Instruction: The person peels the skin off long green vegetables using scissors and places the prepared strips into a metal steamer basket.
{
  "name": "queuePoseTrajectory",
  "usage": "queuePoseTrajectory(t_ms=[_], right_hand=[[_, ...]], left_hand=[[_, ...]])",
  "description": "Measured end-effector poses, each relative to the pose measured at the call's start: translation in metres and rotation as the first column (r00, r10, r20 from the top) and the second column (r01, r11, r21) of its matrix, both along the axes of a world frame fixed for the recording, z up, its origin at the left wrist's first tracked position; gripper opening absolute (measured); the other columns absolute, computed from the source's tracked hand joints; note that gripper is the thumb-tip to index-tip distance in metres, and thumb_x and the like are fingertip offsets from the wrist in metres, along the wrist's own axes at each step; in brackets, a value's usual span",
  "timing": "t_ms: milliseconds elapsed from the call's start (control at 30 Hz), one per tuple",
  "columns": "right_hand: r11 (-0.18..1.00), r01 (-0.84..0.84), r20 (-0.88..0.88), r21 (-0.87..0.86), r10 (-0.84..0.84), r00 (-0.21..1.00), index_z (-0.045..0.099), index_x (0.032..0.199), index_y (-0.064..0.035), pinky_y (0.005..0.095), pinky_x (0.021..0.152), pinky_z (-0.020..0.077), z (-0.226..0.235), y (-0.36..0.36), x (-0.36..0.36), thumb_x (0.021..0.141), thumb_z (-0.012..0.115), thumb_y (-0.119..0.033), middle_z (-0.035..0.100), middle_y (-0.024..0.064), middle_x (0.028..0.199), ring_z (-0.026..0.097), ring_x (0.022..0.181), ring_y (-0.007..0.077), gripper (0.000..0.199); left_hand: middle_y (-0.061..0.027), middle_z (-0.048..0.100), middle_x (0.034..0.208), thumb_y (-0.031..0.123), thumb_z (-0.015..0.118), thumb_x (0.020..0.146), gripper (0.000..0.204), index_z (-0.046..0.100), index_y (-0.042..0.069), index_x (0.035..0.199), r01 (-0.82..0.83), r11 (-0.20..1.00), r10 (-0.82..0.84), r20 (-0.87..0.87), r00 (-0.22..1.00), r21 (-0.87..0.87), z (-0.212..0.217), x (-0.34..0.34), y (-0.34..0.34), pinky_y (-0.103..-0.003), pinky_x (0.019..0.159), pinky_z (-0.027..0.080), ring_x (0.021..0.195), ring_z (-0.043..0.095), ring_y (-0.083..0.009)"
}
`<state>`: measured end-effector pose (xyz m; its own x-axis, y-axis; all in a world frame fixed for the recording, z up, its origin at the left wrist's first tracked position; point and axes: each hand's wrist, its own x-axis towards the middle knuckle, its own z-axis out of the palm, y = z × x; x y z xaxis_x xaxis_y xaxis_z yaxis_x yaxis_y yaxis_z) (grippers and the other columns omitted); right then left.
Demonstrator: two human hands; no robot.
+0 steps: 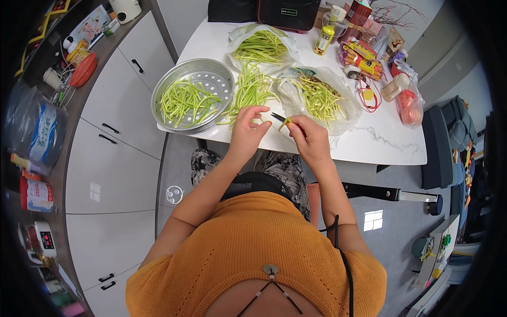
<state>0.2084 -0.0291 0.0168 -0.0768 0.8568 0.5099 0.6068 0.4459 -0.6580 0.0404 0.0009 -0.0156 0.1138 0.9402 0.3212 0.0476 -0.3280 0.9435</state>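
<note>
My right hand (311, 138) is closed on a small tool with a dark, pointed blade (278, 117); its handle is hidden in my fingers. A short piece of green stem (285, 123) shows by my right fingertips. Left of the blade tip, my left hand (247, 132) has its thumb and index finger apart, with nothing visible between them. Beyond it lies a loose pile of long green stems (252, 87), like garlic scapes. Cut stems (185, 103) lie in a round metal steamer pan (226, 79) with a perforated bottom. Stem trimmings (319, 100) fill an opened plastic bag (351, 108).
Another plastic bag (289, 55) of long stems sits farther back on the white marbled table (380, 140). A yellow bottle (325, 38), snack packs (362, 58) and a bag of red fruit (409, 108) stand at the right. White cabinets (119, 164) run along the left.
</note>
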Motion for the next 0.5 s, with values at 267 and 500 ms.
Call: queuePoseTrajectory(t_ms=[267, 500], right_hand=[[0.999, -0.036, 0.132, 0.032, 0.032, 0.991, 0.063, 0.086, -0.0060, 0.0323, 0.055, 0.0464, 0.002, 0.001, 0.001, 0.079, 0.062, -0.014, 0.062, 0.0095, 0.074, 0.059, 0.062, 0.0261, 0.011], [0.998, -0.034, 0.193, 0.045, 0.024, 0.981, 0.064, 0.086, -0.0074, 0.0330, 0.054, 0.0463, 0.000, 0.000, 0.000, 0.079, 0.062, -0.015, 0.063, 0.0094, 0.074, 0.060, 0.062, 0.0267, 0.011]], left_hand=[[-0.0060, 0.053, 0.102, 0.005, 0.065, 0.074, 0.021, 0.067, 0.010, 0.095, 0.026, 0.973, 0.003, -0.124, 0.992, 0.230, 0.020, 0.004, -0.008, -0.022, 0.060, 0.044, 0.091, 0.051, -0.0161], [-0.0025, 0.055, 0.097, 0.005, 0.065, 0.077, 0.014, 0.066, 0.007, 0.090, 0.063, 0.983, -0.040, -0.130, 0.991, 0.174, 0.019, 0.003, -0.009, -0.020, 0.060, 0.039, 0.078, 0.050, -0.0082]])
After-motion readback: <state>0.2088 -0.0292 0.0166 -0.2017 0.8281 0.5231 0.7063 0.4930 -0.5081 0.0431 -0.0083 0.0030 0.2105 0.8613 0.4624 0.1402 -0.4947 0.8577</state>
